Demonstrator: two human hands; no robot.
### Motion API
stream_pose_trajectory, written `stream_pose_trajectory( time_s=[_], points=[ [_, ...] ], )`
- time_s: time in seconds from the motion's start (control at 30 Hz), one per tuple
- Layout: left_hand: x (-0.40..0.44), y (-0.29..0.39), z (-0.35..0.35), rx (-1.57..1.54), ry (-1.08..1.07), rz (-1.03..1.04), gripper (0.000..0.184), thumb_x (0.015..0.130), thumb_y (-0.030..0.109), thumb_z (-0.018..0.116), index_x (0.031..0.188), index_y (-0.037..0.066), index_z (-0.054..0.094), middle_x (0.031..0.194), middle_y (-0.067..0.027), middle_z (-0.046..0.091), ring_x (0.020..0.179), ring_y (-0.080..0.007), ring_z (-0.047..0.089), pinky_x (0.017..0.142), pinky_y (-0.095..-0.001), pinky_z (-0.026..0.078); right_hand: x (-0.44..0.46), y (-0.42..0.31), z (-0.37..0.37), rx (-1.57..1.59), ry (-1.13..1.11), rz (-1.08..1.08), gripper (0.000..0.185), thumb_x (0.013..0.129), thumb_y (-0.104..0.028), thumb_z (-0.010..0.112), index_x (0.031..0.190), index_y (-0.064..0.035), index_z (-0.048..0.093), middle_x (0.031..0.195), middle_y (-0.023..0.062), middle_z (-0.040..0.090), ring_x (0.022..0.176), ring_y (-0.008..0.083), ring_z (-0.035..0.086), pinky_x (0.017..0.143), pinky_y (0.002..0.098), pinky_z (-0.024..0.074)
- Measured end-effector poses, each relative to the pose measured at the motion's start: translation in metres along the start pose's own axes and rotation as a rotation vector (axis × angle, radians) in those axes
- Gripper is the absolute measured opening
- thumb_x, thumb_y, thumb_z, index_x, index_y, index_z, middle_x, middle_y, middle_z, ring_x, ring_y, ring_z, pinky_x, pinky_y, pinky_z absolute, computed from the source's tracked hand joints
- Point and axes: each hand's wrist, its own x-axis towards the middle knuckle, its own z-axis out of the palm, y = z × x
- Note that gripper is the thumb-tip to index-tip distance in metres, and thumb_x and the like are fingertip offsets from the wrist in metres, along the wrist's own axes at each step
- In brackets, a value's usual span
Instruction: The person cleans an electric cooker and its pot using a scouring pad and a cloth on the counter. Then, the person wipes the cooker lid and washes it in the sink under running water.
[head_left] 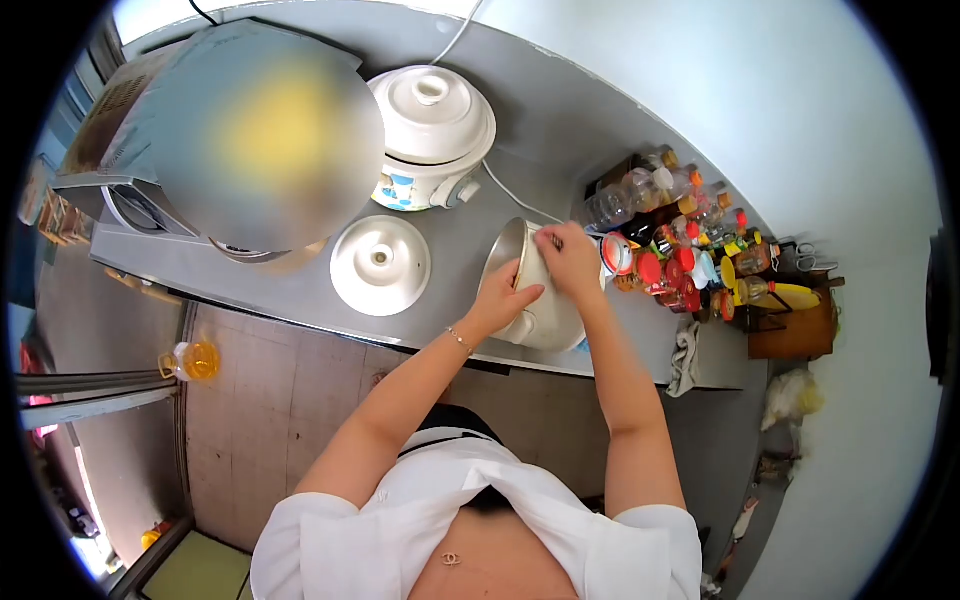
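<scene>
Pot (556, 322) between white lid (405, 272) and jars (680, 282)

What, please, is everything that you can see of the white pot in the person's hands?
The white pot is tilted over the grey counter, its round opening facing the view's left; whether it rests there is unclear. Its outside looks smooth, while the strip of interior showing looks grey and metallic. No lid covers it. A rounded white protrusion shows low on its side. The left hand grips the rim, thumb outside; the right hand touches its upper part.
</scene>
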Motion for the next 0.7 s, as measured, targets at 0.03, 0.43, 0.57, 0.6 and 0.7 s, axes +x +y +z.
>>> stream_pose_trajectory(
  time_s=[0.03, 0.43, 0.57, 0.6, 0.7],
  points=[
    [0.0, -0.003, 0.001, -0.031, -0.007, -0.001, 0.036, 0.076, 0.012, 0.065, 0.108, 0.0, 0.053, 0.095, -0.0051, 0.06, 0.084, -0.0099, 0.054, 0.075, -0.0247, 0.044, 0.009, -0.001, -0.001, 0.028, -0.016, 0.037, 0.019, 0.077, -0.028, 0.061, 0.084, -0.0109, 0.065, 0.08, 0.0096, 0.057, 0.074, 0.0265, 0.057, 0.066, 0.0338, 0.0447],
    [-0.002, -0.003, -0.002, -0.065, -0.005, 0.042, 0.036, 0.078, 0.012, 0.064, 0.11, 0.0, 0.052, 0.095, -0.0042, 0.059, 0.083, -0.0079, 0.053, 0.074, -0.0246, 0.045, -0.003, -0.013, -0.012, -0.002, -0.098, 0.027, 0.017, 0.076, -0.029, 0.06, 0.081, -0.0138, 0.066, 0.08, 0.0056, 0.058, 0.075, 0.025, 0.058, 0.066, 0.0351, 0.0449],
    [-0.005, -0.01, -0.002, -0.078, 0.011, 0.03, 0.036, 0.078, 0.013, 0.064, 0.11, 0.0, 0.052, 0.095, -0.0043, 0.059, 0.083, -0.008, 0.053, 0.073, -0.0242, 0.045, -0.001, -0.01, -0.006, 0.043, -0.055, -0.02, 0.019, 0.078, -0.029, 0.058, 0.083, -0.0117, 0.065, 0.081, 0.0076, 0.058, 0.076, 0.0277, 0.057, 0.065, 0.0365, 0.0443],
    [-0.008, -0.008, -0.002, -0.061, -0.004, -0.003, 0.037, 0.078, 0.013, 0.064, 0.11, 0.0, 0.051, 0.095, -0.0043, 0.059, 0.083, -0.008, 0.054, 0.073, -0.024, 0.045, 0.006, -0.009, -0.004, 0.029, -0.013, -0.006, 0.019, 0.078, -0.028, 0.058, 0.083, -0.0116, 0.065, 0.081, 0.0077, 0.058, 0.076, 0.0278, 0.057, 0.065, 0.0365, 0.0443],
    [-0.01, -0.005, -0.004, -0.114, -0.008, 0.0, 0.037, 0.078, 0.013, 0.064, 0.11, 0.0, 0.051, 0.096, -0.0044, 0.059, 0.084, -0.0081, 0.054, 0.074, -0.0233, 0.045, -0.004, -0.014, -0.01, 0.018, -0.119, -0.012, 0.017, 0.077, -0.027, 0.059, 0.081, -0.0114, 0.064, 0.077, 0.0077, 0.056, 0.074, 0.027, 0.056, 0.064, 0.0359, 0.0438]
  ],
)
